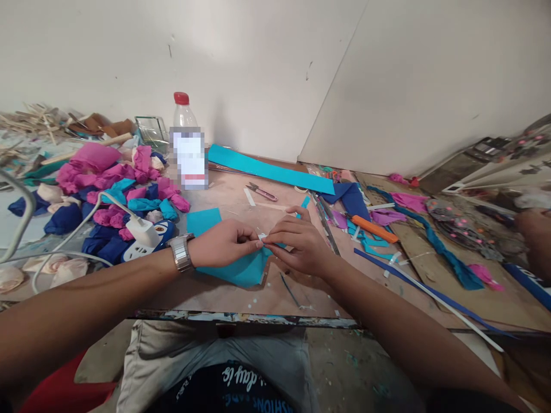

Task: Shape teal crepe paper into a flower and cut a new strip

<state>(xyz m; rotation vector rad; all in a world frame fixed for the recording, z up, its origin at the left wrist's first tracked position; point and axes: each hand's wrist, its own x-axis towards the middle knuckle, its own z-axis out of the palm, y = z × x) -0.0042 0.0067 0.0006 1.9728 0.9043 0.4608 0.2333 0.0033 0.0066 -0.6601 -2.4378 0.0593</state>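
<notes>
My left hand, with a metal watch on its wrist, is closed in a pinch. My right hand meets it fingertip to fingertip, thumb and index finger pressed together. Between the fingertips shows a small white piece, too small to name. A turquoise sheet, fabric or paper, lies flat on the table beneath both hands. Just beyond them lie small thread snips and a white strip.
Pink, blue and cream fabric bundles crowd the left, beside a power strip with a white charger. A red-capped bottle stands behind. To the right are an orange cutter, fabric strips and a white stick. Another person's hand is far right.
</notes>
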